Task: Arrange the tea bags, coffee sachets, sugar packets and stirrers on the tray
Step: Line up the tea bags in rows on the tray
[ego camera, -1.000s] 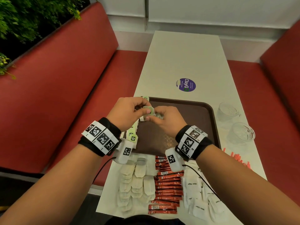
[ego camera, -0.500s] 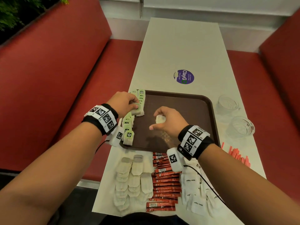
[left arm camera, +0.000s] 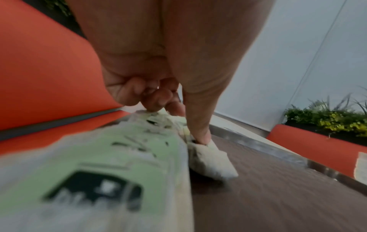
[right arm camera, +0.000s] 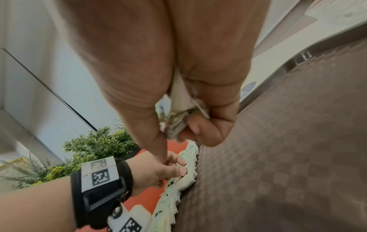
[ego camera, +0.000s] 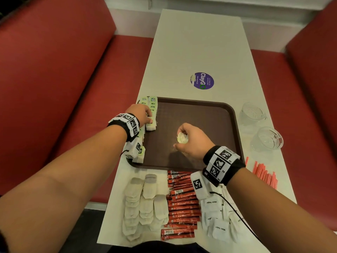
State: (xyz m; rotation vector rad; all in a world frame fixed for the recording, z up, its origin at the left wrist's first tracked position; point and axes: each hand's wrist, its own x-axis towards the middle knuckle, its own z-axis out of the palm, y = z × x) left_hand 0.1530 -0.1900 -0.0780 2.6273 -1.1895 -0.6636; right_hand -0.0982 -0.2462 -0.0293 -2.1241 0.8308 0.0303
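Table point(ego camera: 197, 42): long, pale, smooth top.
Tray point(ego camera: 197, 114): dark brown, rounded corners, checkered texture.
Tea bags point(ego camera: 152, 106): green-tagged paper pouches, overlapped in a row along the tray's left edge.
Left hand point(ego camera: 141, 114): fingers curled, one tea bag point(left arm camera: 210, 160) pinched at the row.
Right hand point(ego camera: 191, 141): clenched over the tray on crumpled tea bags point(ego camera: 182, 138).

This is looking like a booth in a café or fast-food eatery — red padded benches point(ego camera: 60, 73) are running along both sides of a long, narrow white table point(ego camera: 197, 42). A round purple "ClayGo" sticker point(ego camera: 202, 80) asking diners to clean as they go is sitting on the tabletop beyond a brown cafeteria tray point(ego camera: 209, 114), and leafy planters point(right arm camera: 95, 144) are lining the wall behind the benches — typical dining-area fittings.
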